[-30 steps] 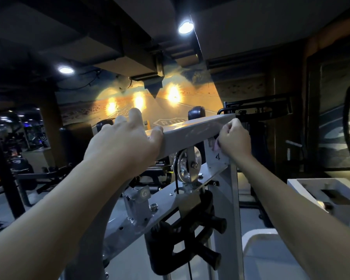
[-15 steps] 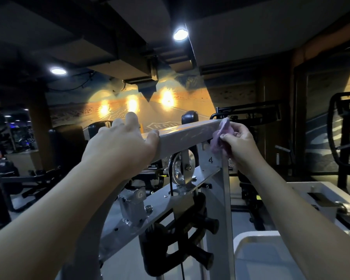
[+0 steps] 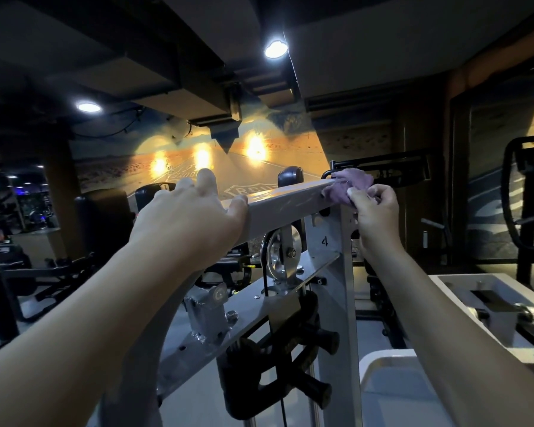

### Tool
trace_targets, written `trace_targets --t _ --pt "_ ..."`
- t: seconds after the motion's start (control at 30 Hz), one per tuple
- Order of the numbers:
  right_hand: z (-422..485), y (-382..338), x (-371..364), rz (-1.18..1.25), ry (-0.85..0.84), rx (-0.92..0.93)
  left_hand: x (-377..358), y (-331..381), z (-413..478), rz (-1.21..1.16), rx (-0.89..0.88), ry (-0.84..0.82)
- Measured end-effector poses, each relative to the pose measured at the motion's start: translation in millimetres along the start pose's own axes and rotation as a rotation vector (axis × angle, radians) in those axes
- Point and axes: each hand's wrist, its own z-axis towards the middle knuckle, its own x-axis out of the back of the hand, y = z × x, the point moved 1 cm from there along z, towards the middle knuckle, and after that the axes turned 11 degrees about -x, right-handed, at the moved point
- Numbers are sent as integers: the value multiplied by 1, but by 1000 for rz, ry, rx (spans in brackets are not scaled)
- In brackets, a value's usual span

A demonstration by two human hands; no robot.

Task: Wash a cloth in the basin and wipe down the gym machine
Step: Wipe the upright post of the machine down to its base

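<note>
1. Left hand (image 3: 188, 223): draped over the top bar (image 3: 287, 203) of the gym machine (image 3: 330, 272). Fingers curl over the far edge, thumb hooks the near face. Gripping the bar, nothing else in it.
2. Right hand (image 3: 375, 211): fingers bunched, thumb and fingertips pinching the purple cloth (image 3: 349, 184).
3. Cloth: crumpled wad, sits just above and ahead of the right fingertips, pressed against the bar's right end, at the corner above the upright post (image 3: 336, 303) marked "4".
4. The two hands are well apart along the bar, bare metal between them.
5. Below the left fingers: pulley wheel (image 3: 279, 251) with cable, then black handles (image 3: 290, 377) lower down.
6. Second pale machine frame (image 3: 487, 306) below the right forearm.
</note>
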Motion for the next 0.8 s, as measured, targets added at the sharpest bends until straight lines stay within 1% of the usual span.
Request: trace_targets --t 0.1,0.17,0.3,0.4,0.5,0.53,0.57,0.6,0.67,0.7,0.73,0.77,0.8 --pt "-5 8 -7 -202 -39 115 0 0 1 7 -8 -2" --pt "-6 12 -10 -357 -21 205 -1 0 1 13 -14 -2" --pt "-5 7 -13 -506 -16 492 1 1 0 23 -12 -5" --pt "1 10 -14 -586 -40 536 0 1 1 33 -13 -9" --pt "-6 18 -25 -649 98 552 -1 1 1 36 -10 -5" --pt "-16 21 -33 -656 144 625 -1 1 1 39 -10 -6" --pt "-33 23 -42 -654 163 738 -1 1 1 43 -12 -7" --pt "-52 25 -50 -637 137 864 -1 0 1 47 -14 -8" --pt "-68 30 -55 -645 43 1047 -2 0 2 47 -16 -11" --pt "-59 29 -52 -683 27 1075 -2 0 2 47 -16 -10" --pt "-43 27 -48 -724 51 1022 -2 0 2 49 -16 -9" --pt "-24 23 -42 -766 116 908 -1 1 2 51 -16 -12" --pt "-6 19 -36 -785 183 749 -1 1 2 49 -14 -13"
